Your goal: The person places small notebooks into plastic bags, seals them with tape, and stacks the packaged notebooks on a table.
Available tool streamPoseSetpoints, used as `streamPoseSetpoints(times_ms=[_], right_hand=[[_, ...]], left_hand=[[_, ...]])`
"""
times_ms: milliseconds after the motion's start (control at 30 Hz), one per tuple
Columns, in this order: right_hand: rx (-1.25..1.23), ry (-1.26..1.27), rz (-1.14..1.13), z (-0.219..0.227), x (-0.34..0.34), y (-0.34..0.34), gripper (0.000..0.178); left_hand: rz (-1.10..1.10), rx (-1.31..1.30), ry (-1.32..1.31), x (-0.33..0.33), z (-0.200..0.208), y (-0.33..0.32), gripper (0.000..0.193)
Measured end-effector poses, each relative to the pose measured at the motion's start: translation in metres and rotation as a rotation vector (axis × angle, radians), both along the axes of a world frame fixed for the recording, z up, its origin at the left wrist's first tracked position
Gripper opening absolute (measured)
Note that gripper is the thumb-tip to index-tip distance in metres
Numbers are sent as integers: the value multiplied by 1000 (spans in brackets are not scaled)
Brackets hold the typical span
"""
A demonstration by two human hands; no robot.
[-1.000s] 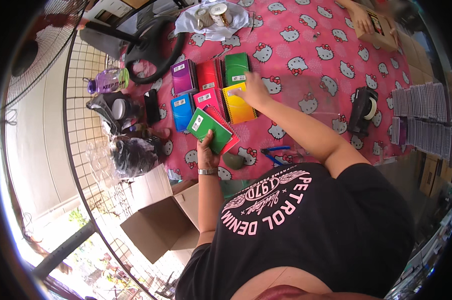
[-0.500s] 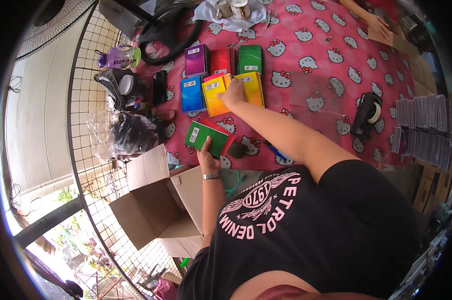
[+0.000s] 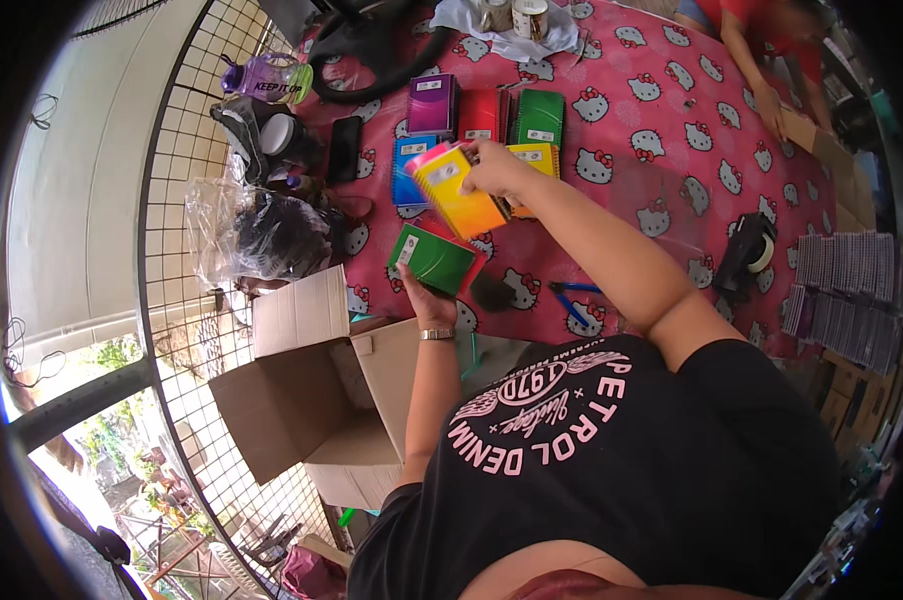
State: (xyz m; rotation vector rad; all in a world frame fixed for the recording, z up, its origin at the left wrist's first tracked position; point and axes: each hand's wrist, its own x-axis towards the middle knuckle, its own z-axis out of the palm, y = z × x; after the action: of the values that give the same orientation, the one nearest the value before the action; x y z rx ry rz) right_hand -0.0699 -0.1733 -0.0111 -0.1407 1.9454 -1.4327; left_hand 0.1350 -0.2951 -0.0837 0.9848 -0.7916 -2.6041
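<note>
My left hand (image 3: 434, 306) grips a small green spiral notebook (image 3: 440, 262), with a red one showing beneath it, near the table's front edge. My right hand (image 3: 498, 172) holds a yellow spiral notebook (image 3: 460, 192) tilted above the table; a pink-red cover peeks out behind its upper left edge. Around it stand piles of notebooks: purple (image 3: 431, 103) and red (image 3: 480, 112) at the back, green (image 3: 540, 112) to their right, blue (image 3: 410, 178) at the left. Another yellow notebook (image 3: 542, 154) lies partly hidden under my right wrist.
An open cardboard box (image 3: 272, 420) is below the table's left front. Blue-handled pliers (image 3: 575, 298) lie near my body, a black tape dispenser (image 3: 740, 255) further right. Notebook stacks (image 3: 842, 300) stand at the far right. A co-worker's hand (image 3: 770, 112) touches cardboard at the back right.
My right hand has lifted the left yellow notebook off its place and tilted it toward my left hand. The left hand still holds the green and red notebooks. The view has shifted slightly.
</note>
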Motion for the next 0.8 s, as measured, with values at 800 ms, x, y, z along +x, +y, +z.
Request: streamPoseSetpoints(times_ms=[800], right_hand=[[-209,129,162,7,62,33,56]], left_hand=[[-135,213,120,34,30,69,58]])
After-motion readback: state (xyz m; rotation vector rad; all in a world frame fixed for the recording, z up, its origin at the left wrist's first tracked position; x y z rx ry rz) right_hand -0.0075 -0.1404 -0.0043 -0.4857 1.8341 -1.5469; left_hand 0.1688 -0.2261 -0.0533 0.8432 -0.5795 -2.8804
